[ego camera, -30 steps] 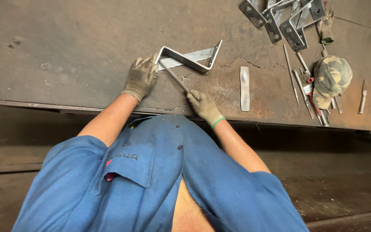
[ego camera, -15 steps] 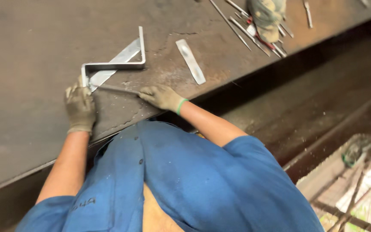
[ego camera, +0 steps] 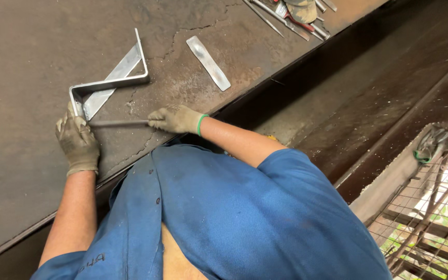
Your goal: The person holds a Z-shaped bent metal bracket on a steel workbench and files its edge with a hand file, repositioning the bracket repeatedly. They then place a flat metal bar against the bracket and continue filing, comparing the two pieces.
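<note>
Left hand (ego camera: 78, 142): gloved fingers curled, pressed against the corner of the bent metal bracket (ego camera: 107, 83) on the steel table (ego camera: 22, 46).
Right hand (ego camera: 175, 119): clenched around a thin rod (ego camera: 117, 123).
Rod: laid flat, its tip met at the bracket corner.
Change: the grips are kept as before; the view is swung further.

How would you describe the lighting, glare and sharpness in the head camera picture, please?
Head view: even, soft daylight on the steel table, faint shadows only; mild glare on the flat metal strip and the bent bracket; overexposed brightness behind the wire grating at lower right; left hand, right hand and thin rod reasonably sharp; slight tilt and edge stretch.
</note>
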